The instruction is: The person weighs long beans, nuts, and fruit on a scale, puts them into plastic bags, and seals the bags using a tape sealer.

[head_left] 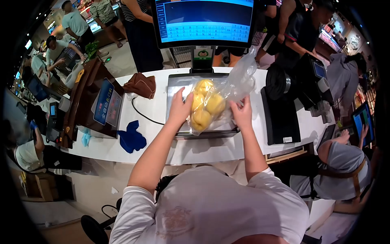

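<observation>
A clear plastic bag of several yellow fruits [214, 104] lies on the metal plate of a weighing scale [174, 91]. The bag's loose, crumpled neck [243, 73] stands up toward the upper right. My left hand [180, 107] is at the bag's left side, thumb beside the fruit, its fingers apart. On the other side, my right hand [242, 114] is by the bag's right edge, with thumb and forefinger spread. Whether either hand pinches some of the thin film cannot be made out. The exact kind of fruit is unclear through the plastic.
A screen [205, 22] rises behind the scale. On the white counter [156, 144] are a brown cloth [140, 85], a blue cloth [132, 137], a brown bag-sealing machine [95, 101] and a black device [280, 116]. A co-worker [341, 162] sits at right; people stand beyond the counter.
</observation>
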Demonstrator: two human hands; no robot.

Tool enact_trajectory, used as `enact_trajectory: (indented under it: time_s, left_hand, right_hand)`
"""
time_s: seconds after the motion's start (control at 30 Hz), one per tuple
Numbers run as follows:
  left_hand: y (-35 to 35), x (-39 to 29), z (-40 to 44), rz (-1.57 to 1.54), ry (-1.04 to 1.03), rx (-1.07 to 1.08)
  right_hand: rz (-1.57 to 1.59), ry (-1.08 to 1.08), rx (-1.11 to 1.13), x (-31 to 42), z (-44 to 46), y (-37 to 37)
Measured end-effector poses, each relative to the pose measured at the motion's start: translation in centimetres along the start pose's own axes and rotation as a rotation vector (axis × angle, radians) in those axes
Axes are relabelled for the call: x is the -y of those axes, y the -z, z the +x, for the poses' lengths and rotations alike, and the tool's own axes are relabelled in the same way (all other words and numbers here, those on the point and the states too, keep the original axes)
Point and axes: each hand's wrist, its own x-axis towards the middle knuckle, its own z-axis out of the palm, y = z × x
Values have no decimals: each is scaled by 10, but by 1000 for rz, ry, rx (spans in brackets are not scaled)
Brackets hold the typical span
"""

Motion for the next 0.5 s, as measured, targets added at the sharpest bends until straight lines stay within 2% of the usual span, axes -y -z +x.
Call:
enact_trajectory:
  time_s: [0.2, 0.27, 0.37, 0.5]
  left_hand:
    - [42, -66, 58, 615, -614, -350]
    - [50, -89, 94, 699, -734, -419]
    - [55, -106, 146, 867, -820, -506]
    - [61, -119, 192, 952, -723, -527]
  right_hand:
    - [-21, -39, 11, -24, -11, 57]
    - [-1, -111, 17, -26, -15, 64]
    - [28, -129, 4, -20, -21, 67]
    - [18, -86, -37, -6, -26, 66]
